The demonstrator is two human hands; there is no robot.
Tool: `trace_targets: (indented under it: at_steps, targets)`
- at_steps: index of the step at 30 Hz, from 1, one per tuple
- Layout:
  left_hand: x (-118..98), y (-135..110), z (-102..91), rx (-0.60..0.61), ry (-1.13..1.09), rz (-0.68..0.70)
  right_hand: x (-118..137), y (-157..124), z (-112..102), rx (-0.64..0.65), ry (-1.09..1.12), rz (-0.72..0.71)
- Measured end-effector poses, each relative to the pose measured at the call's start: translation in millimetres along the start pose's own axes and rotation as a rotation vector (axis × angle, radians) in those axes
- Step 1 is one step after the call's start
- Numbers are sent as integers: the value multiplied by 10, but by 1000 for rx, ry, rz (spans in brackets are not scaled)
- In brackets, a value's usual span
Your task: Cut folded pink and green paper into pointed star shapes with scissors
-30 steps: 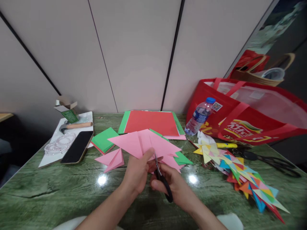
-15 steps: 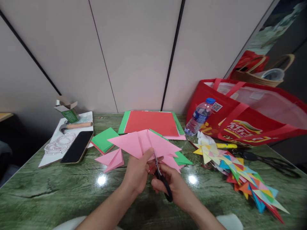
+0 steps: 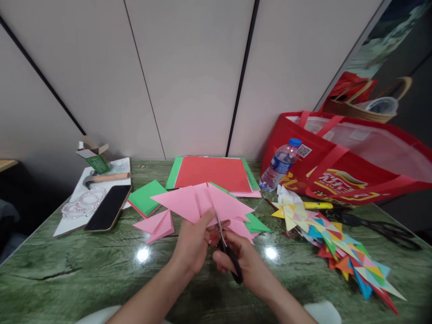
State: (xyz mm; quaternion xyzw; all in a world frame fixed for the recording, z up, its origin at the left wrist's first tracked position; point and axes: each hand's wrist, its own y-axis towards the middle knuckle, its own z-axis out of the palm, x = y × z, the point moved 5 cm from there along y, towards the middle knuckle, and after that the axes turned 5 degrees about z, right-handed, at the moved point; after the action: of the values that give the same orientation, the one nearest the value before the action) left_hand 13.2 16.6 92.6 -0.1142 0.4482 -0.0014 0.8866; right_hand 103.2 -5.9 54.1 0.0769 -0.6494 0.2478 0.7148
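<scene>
Smooth pink paper (image 3: 177, 202), creased and sharply pointed, is held at centre, nearer than a flat red sheet (image 3: 212, 172), above a glossy, green-veined table (image 3: 101, 279) backed by a pale panelled wall (image 3: 189, 76). The left hand (image 3: 192, 245) pinches the paper; the right hand (image 3: 243, 252) curls around black-handled scissors (image 3: 233, 262), blades against the paper.
</scene>
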Motion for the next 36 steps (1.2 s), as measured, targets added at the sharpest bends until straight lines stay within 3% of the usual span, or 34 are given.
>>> trace_targets:
  at_steps: [36]
  targets:
    - [-10,2,6,-21,-78,16,-82,33,-31,-39,-14,9]
